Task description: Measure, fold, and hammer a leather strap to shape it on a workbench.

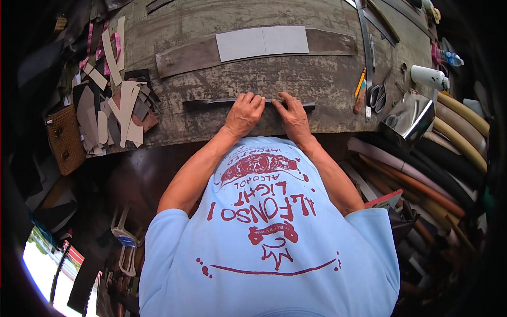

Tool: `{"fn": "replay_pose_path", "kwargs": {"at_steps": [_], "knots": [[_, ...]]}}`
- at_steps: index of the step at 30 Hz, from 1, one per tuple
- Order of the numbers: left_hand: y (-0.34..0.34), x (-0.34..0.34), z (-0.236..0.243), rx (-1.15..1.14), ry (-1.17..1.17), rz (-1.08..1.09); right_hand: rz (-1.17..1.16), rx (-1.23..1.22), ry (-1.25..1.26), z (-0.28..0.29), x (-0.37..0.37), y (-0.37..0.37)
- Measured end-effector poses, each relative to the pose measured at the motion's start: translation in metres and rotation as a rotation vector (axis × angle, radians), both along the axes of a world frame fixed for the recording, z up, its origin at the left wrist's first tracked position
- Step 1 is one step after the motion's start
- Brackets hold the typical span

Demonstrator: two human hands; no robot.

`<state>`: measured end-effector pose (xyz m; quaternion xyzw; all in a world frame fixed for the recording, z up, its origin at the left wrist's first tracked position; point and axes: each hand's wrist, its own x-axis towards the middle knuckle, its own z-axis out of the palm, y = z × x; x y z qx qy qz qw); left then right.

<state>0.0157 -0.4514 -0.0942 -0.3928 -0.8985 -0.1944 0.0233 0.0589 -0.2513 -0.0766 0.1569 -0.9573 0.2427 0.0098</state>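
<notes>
A long, narrow black strip (211, 103), which looks like folded or rolled leather or vinyl, lies crosswise near the front edge of the worktable. Bent over its middle, my left hand (246, 113) presses its fingers together on the strip. Just to the right, my right hand (294, 117) grips the same strip between thumb and fingers, close to its right end. A small gap separates the two hands. Farther back is a wide brown curved strip (187, 57) with two pale grey rectangular pieces (262, 43) on top, side by side.
Scraps and pale strips (127, 108) pile up at the left, beside a woven brown piece (64, 140). At the right lie scissors (377, 98), a yellow pencil (360, 81), a long metal ruler (368, 63), a white bottle (429, 77) and a shiny metal container (407, 117). Material rolls (454, 129) stack beyond.
</notes>
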Motion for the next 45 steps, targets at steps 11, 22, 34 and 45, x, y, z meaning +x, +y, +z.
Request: {"fn": "replay_pose_path", "kwargs": {"at_steps": [11, 22, 34, 45], "knots": [[0.007, 0.002, 0.006, -0.069, -0.021, 0.009, 0.14, -0.038, -0.082, -0.01, -0.007, 0.018], [0.01, 0.016, 0.017, -0.059, -0.036, 0.127, 0.238, -0.206, -0.026, -0.016, -0.005, 0.021], [0.028, 0.023, 0.017, -0.039, -0.019, 0.322, 0.095, -0.27, -0.167, -0.009, -0.059, 0.023], [0.021, 0.026, 0.015, -0.048, -0.026, 0.272, 0.102, -0.163, -0.258, -0.003, -0.063, 0.005]]}}
